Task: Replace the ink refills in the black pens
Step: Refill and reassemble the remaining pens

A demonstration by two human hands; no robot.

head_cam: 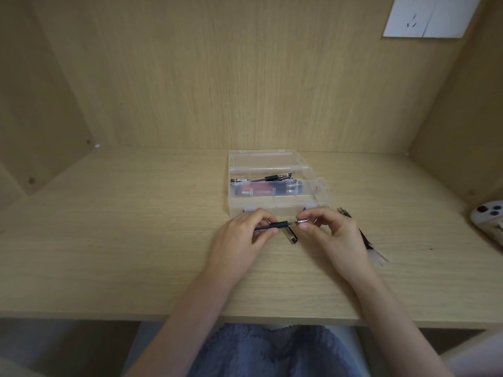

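Your left hand [245,235] is curled round the black pen [272,226]. Its fingers and thumb grasp the rear of the barrel, so the dark grip section juts out toward your other hand. Just below that jutting end the pen cap [291,237] lies on the surface [136,240], apart from the pen. Beyond both hands, close to your knuckles, stands the clear plastic box [310,202] with its lid folded back and more black pens [266,178] lying inside. Your right hand [334,235] pinches the small metal tip cone [302,221] between thumb and forefinger. A thin stretch of what looks like the refill shows between cone and grip, so I judge the cone is loose from the barrel, though I cannot tell whether it is coming off or going on. The pen is light and stiff, and the rubber grip is the surest place to hold it. The cone is tiny, smooth and probably slippery, so pinch its wider end and turn it gently. The refill is likely a thin tube that flexes, so draw it straight along the barrel. On the outer side of your right hand, partly hidden by it, lies a bundle of spare refills [364,240]. Farther out that way sits a phone [487,221].
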